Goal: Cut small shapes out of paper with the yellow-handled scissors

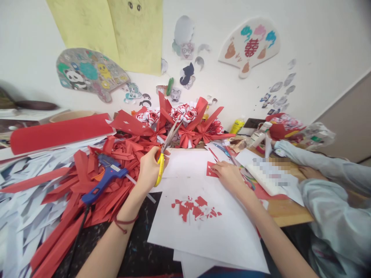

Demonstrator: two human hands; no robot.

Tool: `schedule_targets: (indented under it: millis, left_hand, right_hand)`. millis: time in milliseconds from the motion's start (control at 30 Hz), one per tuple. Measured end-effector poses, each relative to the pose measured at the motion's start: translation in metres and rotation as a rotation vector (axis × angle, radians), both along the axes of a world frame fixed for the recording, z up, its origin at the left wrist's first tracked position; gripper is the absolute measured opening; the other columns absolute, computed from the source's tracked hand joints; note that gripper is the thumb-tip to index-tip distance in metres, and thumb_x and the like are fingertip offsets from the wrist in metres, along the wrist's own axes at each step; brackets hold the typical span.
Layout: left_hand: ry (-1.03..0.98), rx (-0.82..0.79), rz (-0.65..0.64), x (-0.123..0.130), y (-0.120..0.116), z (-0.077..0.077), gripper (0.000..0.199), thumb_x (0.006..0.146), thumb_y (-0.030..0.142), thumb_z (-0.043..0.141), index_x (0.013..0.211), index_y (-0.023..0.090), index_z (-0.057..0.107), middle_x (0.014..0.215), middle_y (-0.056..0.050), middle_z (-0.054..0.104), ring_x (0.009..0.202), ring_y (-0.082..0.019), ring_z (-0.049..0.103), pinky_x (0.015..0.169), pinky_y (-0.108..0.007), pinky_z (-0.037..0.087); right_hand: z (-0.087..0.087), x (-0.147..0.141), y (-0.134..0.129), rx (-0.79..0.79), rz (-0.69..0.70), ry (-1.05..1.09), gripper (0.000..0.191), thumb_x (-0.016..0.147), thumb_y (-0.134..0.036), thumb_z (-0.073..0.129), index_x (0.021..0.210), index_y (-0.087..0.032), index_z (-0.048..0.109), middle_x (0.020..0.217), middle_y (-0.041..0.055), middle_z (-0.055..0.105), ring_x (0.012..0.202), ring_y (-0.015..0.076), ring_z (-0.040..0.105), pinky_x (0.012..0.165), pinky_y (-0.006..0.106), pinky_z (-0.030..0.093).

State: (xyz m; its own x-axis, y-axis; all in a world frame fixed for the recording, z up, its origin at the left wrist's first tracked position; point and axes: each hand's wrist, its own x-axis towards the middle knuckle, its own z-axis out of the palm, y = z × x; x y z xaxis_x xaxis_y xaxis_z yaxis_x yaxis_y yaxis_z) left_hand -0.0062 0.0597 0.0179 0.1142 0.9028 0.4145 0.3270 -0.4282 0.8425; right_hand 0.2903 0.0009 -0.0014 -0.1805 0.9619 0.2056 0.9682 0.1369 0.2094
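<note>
My left hand (150, 166) is closed around yellow-handled scissors (161, 170), whose blades point up and away with their tips parted. In my right hand (228, 173), the fingertips pinch a small red piece of paper (211, 169) with light star-like marks. Both hands are over large white sheets (185, 235), on which a little heap of red and white paper scraps (197, 208) lies between my forearms.
Left are a blue hot glue gun (107, 177), red paper strips (121, 154) and white strips (23, 208). A red roll (60, 133) lies behind them. Red-and-white paper bouquets (185, 119) stand against the wall. At right, another person's sleeve (324, 154) rests by a wooden table (290, 214).
</note>
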Motion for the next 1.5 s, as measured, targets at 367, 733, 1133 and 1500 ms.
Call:
schedule_targets:
  millis: [367, 733, 1133, 1500]
  left_hand:
    - [0.056, -0.009, 0.018, -0.001, 0.000, -0.001, 0.018, 0.071, 0.024, 0.061, 0.088, 0.020, 0.061, 0.079, 0.001, 0.067, 0.076, -0.016, 0.065, 0.070, -0.025, 0.047]
    - [0.045, -0.041, 0.000, -0.001, 0.000, 0.000, 0.018, 0.070, 0.026, 0.060, 0.086, 0.019, 0.060, 0.079, -0.001, 0.069, 0.076, -0.017, 0.065, 0.069, -0.026, 0.047]
    - [0.065, -0.043, -0.001, -0.001, 0.001, -0.002, 0.019, 0.070, 0.027, 0.060, 0.087, 0.019, 0.061, 0.085, -0.002, 0.069, 0.077, -0.017, 0.064, 0.070, -0.026, 0.047]
    - [0.135, -0.040, -0.043, 0.003, -0.001, -0.004, 0.020, 0.069, 0.027, 0.060, 0.087, 0.018, 0.063, 0.078, -0.002, 0.068, 0.068, -0.016, 0.062, 0.065, -0.025, 0.045]
  right_hand:
    - [-0.008, -0.001, 0.005, 0.045, 0.106, -0.196, 0.015, 0.088, -0.015, 0.050, 0.081, -0.016, 0.063, 0.085, 0.0089, 0.068, 0.085, 0.0220, 0.059, 0.069, 0.031, 0.034]
    - [0.005, 0.011, -0.005, 0.052, 0.030, 0.139, 0.028, 0.093, -0.027, 0.042, 0.094, -0.023, 0.069, 0.094, 0.0041, 0.070, 0.089, 0.0168, 0.062, 0.071, 0.027, 0.039]
    - [0.006, 0.012, -0.008, -0.005, 0.000, 0.706, 0.022, 0.082, -0.038, 0.057, 0.084, -0.022, 0.073, 0.089, 0.0025, 0.074, 0.076, 0.0177, 0.064, 0.073, 0.029, 0.046]
    - [0.001, 0.015, -0.003, 0.034, -0.087, 0.934, 0.034, 0.080, -0.046, 0.055, 0.082, -0.015, 0.069, 0.081, 0.0060, 0.072, 0.073, 0.0196, 0.062, 0.068, 0.030, 0.045]
